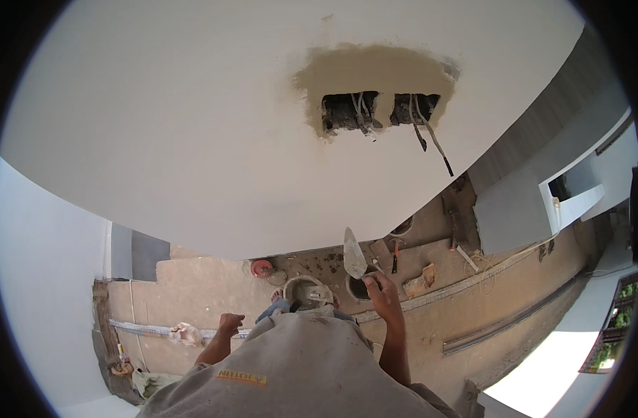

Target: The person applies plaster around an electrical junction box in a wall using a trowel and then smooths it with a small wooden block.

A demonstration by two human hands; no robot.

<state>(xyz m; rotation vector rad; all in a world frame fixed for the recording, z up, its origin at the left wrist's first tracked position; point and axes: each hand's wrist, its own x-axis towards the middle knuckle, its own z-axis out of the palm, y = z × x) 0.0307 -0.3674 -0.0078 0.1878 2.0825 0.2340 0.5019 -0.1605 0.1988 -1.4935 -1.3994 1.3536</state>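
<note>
My right hand is closed on the handle of a pointed trowel, its blade pointing up toward the wall. Low on the left, my left hand is curled closed in front of my shirt, and nothing shows in it. Above both hands, the white wall has two dark rectangular openings side by side. Loose cables hang out of them. Beige mortar surrounds the openings and fills the strip between them. Neither hand touches the wall.
By my feet stands a bucket, with a dark bucket beside it. A red round object, a hammer and a torn piece of board lie on the dusty floor. Long metal strips run along the right.
</note>
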